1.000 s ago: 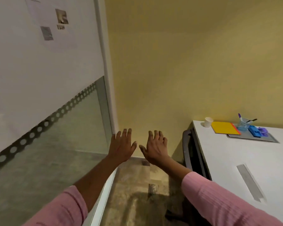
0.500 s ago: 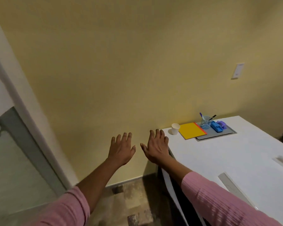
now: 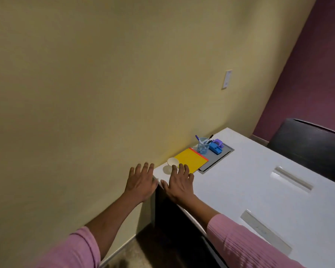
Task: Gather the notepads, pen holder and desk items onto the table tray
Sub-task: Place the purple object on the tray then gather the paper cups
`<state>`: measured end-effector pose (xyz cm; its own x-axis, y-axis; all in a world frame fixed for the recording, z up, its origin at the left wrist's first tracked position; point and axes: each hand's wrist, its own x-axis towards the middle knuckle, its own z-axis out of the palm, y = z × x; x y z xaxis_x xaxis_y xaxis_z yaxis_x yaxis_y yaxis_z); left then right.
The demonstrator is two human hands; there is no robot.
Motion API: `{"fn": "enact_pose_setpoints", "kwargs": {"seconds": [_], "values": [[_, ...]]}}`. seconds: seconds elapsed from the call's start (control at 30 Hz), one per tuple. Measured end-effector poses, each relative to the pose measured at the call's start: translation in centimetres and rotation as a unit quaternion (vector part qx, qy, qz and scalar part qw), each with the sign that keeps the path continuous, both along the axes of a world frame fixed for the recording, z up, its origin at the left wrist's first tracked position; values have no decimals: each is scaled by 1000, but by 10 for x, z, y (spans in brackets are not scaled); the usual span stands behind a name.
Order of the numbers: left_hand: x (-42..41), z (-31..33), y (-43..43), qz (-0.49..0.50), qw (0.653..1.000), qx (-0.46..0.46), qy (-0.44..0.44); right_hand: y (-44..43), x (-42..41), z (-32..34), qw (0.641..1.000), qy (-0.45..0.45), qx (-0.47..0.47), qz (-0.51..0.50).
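Note:
A yellow notepad (image 3: pixel 190 161) with an orange edge lies at the far corner of the white table, partly over the grey tray (image 3: pixel 219 158). On the tray stand a clear blue pen holder (image 3: pixel 203 146) with pens, a blue stapler-like item (image 3: pixel 215 148) and a small purple item (image 3: pixel 218 141). A white paper cup (image 3: pixel 172 163) sits left of the notepad. My right hand (image 3: pixel 179 183) hovers open over the table corner, its fingertips near the cup and notepad. My left hand (image 3: pixel 141 181) is open beside the table's edge, in front of the wall. Neither hand holds anything.
The white table (image 3: pixel 259 190) has two grey cable slots (image 3: pixel 292 177) set in it and a strip (image 3: pixel 265 230) near its front edge. A dark chair (image 3: pixel 307 146) stands at the far side. A yellow wall with a switch plate (image 3: pixel 226 79) lies straight ahead.
The view has swung right, away from the glass partition, and closer to the table. My hands, still open and empty, now reach the table corner near the cup and notepad.

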<state>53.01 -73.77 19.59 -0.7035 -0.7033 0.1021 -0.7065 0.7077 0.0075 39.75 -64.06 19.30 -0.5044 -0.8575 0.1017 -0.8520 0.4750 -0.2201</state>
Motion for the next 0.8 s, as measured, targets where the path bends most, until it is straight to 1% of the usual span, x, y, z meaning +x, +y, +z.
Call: {"fn": "enact_pose_setpoints", "kwargs": {"seconds": [0.2,0.43,0.63,0.8], "values": [[-49,-7,-72,-92,996,13,-10,-46,-23,-2,997,-7,17,-81],[-107,-27,-117,-177,983,10,-45,-73,-64,-12,988,-10,37,-148],[-151,-55,-144,-222,972,12,-81,-102,-110,-30,984,-17,37,-175],[-183,-78,-168,-216,969,37,-114,-130,-147,-52,984,-22,48,-172]]}}
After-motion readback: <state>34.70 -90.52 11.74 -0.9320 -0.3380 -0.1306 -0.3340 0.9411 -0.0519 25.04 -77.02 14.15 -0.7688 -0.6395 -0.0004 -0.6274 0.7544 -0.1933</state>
